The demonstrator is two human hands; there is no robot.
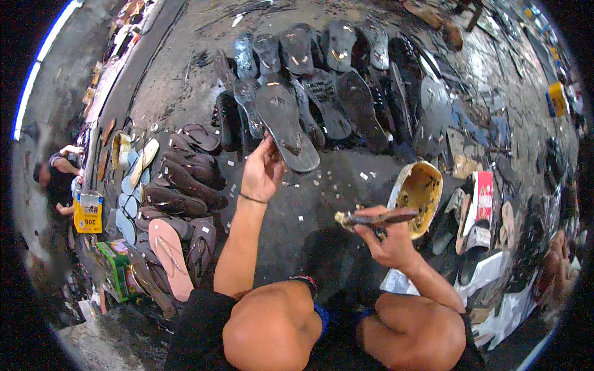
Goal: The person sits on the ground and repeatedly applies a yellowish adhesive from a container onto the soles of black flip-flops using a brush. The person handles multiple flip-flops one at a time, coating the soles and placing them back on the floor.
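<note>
My left hand pinches the near left edge of a black sandal sole. The sole is tilted, its far end over the rows of dark soles on the floor. In my right hand is a brush with a dark brown handle. Its pale, yellowish, caked end points left, toward the sole but apart from it. Just beyond the right hand stands a cut-open whitish container, its inside coated with yellow-brown residue.
Beyond my hands lie rows of black soles. To my left are piled dark brown sandals, a pink flip-flop, light blue soles and a green box. Footwear pieces and a red-and-white box lie right. Another person is far left.
</note>
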